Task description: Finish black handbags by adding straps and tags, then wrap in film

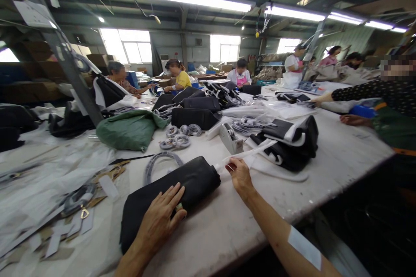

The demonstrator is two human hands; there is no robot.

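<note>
A folded black bag, leather-like and smooth, lies in front of me on the pale table. My left hand rests flat on it with the fingers stretched out. A small green and white bit shows by the left thumb. To the right of the bag, my right hand is closed in a pinch on a thin white strip. Just beyond that hand stands a grey tape dispenser. Behind the bag curls a wrapped grey strap.
Black bags with white padding lie at the right, and more black bags are piled behind. Coiled straps, a green sack and plastic wrap cover the left. A co-worker's arm reaches in from the right.
</note>
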